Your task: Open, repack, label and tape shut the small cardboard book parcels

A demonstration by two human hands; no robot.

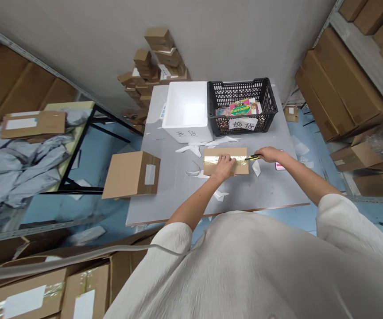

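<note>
My left hand (223,167), fingers spread, on carton (237,152), 12 o'clock from me; right hand (268,154) gripping cutter (253,157) at carton's 3 o'clock edge. Blade slipping on tape (242,162) toward 9 o'clock could cut left fingers.

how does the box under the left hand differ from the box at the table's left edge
The taped box is smaller and flatter; the left-edge box is bigger and taller. The left hand rests on the taped box, while no hand touches the left-edge box. Both are brown cardboard.
</note>
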